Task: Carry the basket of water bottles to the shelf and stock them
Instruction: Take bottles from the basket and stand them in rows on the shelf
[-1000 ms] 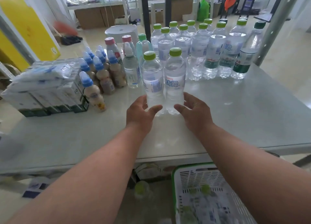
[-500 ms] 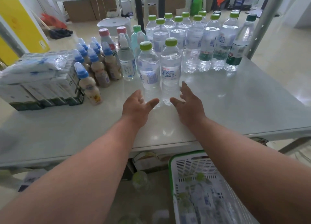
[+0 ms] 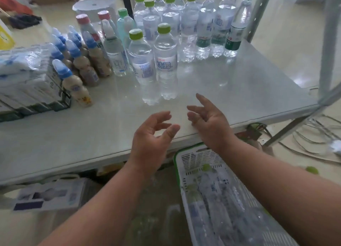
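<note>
Green-capped water bottles stand upright in a pair on the shelf, touching each other, in front of more rows behind. Your left hand and right hand hover near the front edge, each grip loosely apart and holding nothing. The basket sits below, bottles lying inside. Blue-capped drinks stand at the left.

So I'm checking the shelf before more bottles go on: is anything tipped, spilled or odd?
Nothing on the shelf is tipped or spilled; the two front bottles stand upright. One oddity: a loose green cap lies on the floor, right of the basket.
</note>
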